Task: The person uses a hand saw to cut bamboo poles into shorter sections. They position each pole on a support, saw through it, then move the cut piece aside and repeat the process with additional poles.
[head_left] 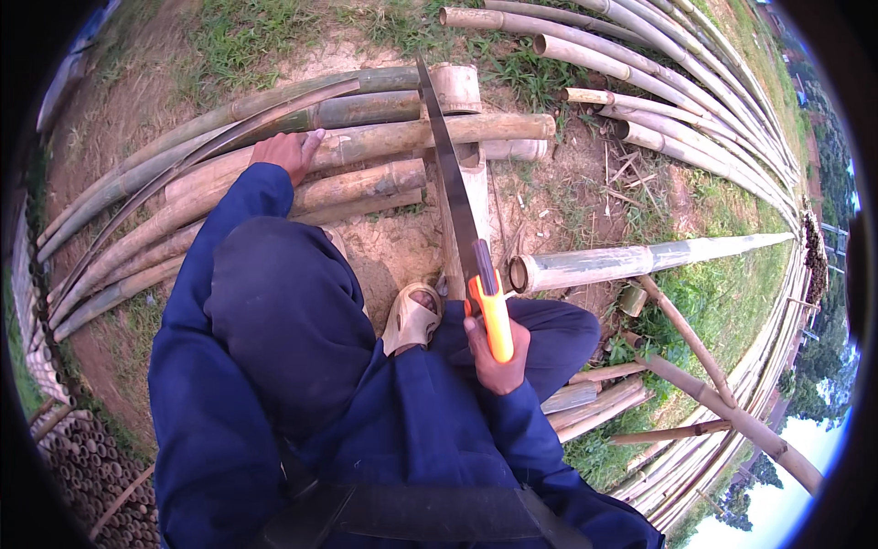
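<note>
My right hand (498, 357) is closed around the orange handle of a handsaw (455, 174). Its long dark blade points away from me and crosses over a bamboo pole (512, 127) near the pole's right end. Whether the teeth touch the pole, I cannot tell. Farther left, my left hand (291, 154) grips that same pole from above, thumb stretched along it; some of its fingertips are hidden. Under the blade area, the pole lies across a short bamboo support (476, 197). More bamboo poles (366, 186) lie alongside it, nearer and farther.
A bundle of long bamboo poles (631, 73) spreads over the far right. One thick pole (631, 265) stretches rightward from beside my right knee, near a leaning bamboo frame (686, 343). Stacked cut bamboo (91, 467) sits at lower left. My sandalled foot (413, 316) is close to the support.
</note>
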The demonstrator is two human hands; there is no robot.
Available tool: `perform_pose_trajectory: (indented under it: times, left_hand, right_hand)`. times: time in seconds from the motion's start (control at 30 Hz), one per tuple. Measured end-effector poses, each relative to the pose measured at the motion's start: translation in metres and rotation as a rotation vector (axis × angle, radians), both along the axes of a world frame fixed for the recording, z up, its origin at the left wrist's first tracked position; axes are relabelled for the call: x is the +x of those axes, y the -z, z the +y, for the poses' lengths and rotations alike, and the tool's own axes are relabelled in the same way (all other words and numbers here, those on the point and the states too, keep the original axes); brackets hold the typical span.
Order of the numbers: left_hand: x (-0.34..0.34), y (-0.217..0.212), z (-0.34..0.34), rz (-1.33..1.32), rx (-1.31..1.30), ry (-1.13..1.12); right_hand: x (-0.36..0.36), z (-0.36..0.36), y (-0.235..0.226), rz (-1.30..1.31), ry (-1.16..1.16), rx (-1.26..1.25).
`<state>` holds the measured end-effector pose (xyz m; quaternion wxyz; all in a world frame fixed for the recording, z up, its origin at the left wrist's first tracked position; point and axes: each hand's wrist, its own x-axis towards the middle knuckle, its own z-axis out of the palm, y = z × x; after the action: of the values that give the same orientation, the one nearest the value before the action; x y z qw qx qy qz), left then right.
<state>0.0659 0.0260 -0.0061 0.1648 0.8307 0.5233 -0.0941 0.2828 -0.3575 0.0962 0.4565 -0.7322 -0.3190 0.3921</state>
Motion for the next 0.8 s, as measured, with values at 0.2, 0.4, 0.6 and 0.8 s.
perform_pose_trajectory:
  times: [0.2,0.4,0.6,0.8]
  left_hand:
    - [-0.011,0.012,0.0,0.0,0.012,0.004]
    - [0.0,-0.002,0.001,-0.079,0.073,0.014]
    - [0.002,0.021,0.003,-0.128,0.119,-0.011]
    - [0.002,0.01,0.005,-0.095,0.096,-0.019]
  right_hand:
    - [-0.003,0.09,0.016,-0.038,-0.016,0.098]
    - [-0.028,-0.05,-0.02,-0.169,-0.036,0.049]
    - [0.02,0.1,0.038,-0.306,-0.173,0.158]
    - [0.012,0.095,0.026,-0.294,0.007,0.195]
